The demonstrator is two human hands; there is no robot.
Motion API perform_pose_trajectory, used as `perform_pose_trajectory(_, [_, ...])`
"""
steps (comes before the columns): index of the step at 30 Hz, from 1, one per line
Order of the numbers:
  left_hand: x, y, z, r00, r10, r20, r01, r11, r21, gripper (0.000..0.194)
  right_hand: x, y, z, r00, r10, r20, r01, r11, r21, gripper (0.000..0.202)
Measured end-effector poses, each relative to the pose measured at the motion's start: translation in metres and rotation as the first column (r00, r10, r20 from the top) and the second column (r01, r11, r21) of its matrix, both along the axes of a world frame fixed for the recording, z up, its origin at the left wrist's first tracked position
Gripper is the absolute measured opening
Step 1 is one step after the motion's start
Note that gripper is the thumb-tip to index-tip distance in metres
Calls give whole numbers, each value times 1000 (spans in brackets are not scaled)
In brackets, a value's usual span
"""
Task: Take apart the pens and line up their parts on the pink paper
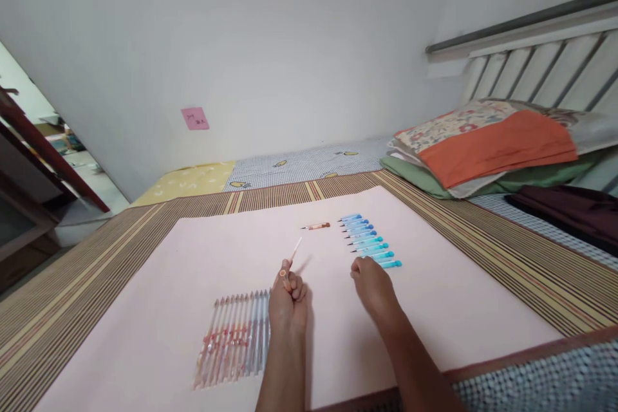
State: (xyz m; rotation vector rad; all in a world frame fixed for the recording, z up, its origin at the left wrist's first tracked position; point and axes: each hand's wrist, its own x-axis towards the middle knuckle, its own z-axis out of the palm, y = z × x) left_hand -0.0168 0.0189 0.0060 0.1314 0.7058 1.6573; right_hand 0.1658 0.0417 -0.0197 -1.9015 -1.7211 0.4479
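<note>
Pen barrel (295,250), pale and thin, sits clamped in my left hand (288,299), angled up over the pink sheet (434,309). My right hand (371,280) rests loosely curled, empty, near the blue pen tips (369,241). Assembly seems underway; I'd pick a tip next. What my left fingers hide, I can't tell.

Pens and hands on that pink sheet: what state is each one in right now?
Left hand: closed around a thin pen part, tip pointing up and away.
Right hand: resting on the pink sheet, fingers beside the blue pens, holding nothing visible.
Blue pens: lying in a neat row.
Orange pen: lying alone.
Clear barrels: lying side by side.
Pillows: stacked.
</note>
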Motion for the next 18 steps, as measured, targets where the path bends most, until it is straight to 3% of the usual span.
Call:
perform_pose_trajectory(8, [1,-1,-3,999,-43,31,42,999,21,20,-7,2,-4,999,2,42,-2,1000,14,20])
perform_pose_trajectory(11, [2,0,-5,999,-45,27,44,999,13,22,-13,1,1,993,42,-113,-32,996,84,16])
perform_pose_trajectory(13, [4,0,-5,999,-43,13,43,999,2,21,-21,-4,14,932,130,-338,-76,982,171,10])
perform_pose_trajectory(15, [7,-1,-4,999,-38,-13,38,999,-10,19,-32,-13,34,801,248,-545,-107,955,277,8])
perform_pose_trajectory(18, [13,-2,-4,998,-30,-63,29,999,-16,21,-51,-33,67,673,412,-614,-163,893,420,5])
